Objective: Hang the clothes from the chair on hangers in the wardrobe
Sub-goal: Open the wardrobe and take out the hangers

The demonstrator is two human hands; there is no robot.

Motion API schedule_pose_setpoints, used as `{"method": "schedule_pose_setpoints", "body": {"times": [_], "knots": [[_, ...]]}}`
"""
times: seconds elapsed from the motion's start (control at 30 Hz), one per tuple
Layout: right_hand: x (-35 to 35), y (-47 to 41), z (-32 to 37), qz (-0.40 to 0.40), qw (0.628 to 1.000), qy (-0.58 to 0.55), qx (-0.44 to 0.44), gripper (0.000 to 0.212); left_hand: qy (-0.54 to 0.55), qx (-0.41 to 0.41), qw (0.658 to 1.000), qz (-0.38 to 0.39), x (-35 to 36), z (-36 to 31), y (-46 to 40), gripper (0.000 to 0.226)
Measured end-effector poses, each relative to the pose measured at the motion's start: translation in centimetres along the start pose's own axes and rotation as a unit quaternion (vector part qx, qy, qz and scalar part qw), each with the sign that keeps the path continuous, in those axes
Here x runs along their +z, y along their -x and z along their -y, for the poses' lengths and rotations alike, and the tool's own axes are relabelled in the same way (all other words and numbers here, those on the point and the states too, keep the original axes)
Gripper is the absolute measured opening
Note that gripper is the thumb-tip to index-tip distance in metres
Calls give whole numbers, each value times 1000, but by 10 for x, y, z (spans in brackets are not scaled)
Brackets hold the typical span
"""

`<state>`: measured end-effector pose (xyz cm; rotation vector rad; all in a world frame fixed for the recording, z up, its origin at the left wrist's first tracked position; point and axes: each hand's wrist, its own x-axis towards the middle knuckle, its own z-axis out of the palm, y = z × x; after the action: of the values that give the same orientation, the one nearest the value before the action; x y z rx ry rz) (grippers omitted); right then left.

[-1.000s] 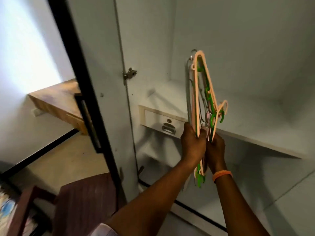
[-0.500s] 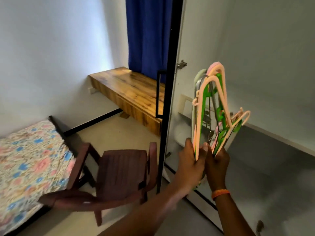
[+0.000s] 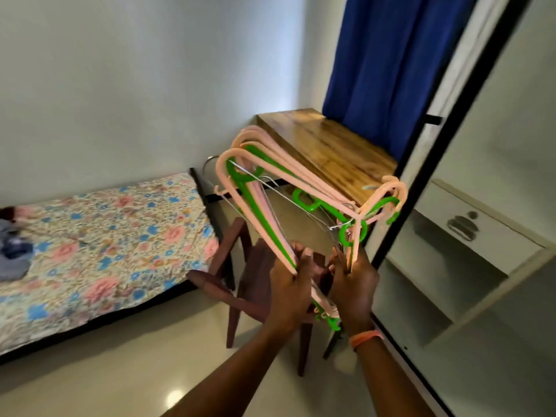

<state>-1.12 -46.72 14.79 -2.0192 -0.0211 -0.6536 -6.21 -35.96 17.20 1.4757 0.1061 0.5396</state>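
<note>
The hangers (image 3: 288, 188) form a thick bundle of pale pink and bright green plastic ones with a few thin wire ones among them; the bundle is fanned open above the hands, one side rising up and to the left, the other side running up and to the right, where the pink and green hooks cluster; the lower ends of the bundle poke out below the hands, green and pink.

The left hand (image 3: 290, 291) has its fingers curled round the left-hand bars of the bundle, gripping them tight; the right hand (image 3: 355, 284) is closed in the same way round the right-hand bars, just beside the left, with an orange wristband (image 3: 365, 338) on its wrist.

Directly behind and below the hands stands the dark wooden chair (image 3: 240, 284); its seat is mostly hidden by the hands. To the left of the hands, well apart, lies the bed (image 3: 99, 251) with a flowered sheet, and blue clothes (image 3: 13, 251) lie at its far left edge. To the right of the hands is the open wardrobe (image 3: 469, 266), with its black-edged door (image 3: 427, 164) just beside the hooks; beyond the bundle are a wooden desk (image 3: 328, 145) and a blue curtain (image 3: 388, 61).
</note>
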Motion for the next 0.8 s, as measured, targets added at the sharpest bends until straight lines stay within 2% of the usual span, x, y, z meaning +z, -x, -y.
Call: {"method": "schedule_pose_setpoints", "body": {"times": [0.1,0.2,0.27,0.4,0.5,0.6,0.7,0.8], "knots": [[53,12,31,48,992,100,-68,20,-8,-20,998,-65,-56,3,-22,12],[120,32,78,84,991,85,-56,19,-13,-81,987,-140,-124,11,-53,13],[139,34,96,108,991,62,-44,18,-20,-114,980,-160,-142,7,-63,11],[243,60,150,149,987,-7,-67,20,-7,-155,967,-202,-248,11,-117,6],[309,74,187,181,982,6,-56,13,1,-170,959,-225,-316,14,-150,9],[361,82,214,188,979,27,-79,13,-6,-169,956,-241,-367,19,-179,3],[415,83,235,197,974,56,-93,8,-18,-185,947,-263,-413,30,-214,10],[487,78,241,258,962,35,-82,6,-9,-211,935,-284,-458,55,-256,6]]}}
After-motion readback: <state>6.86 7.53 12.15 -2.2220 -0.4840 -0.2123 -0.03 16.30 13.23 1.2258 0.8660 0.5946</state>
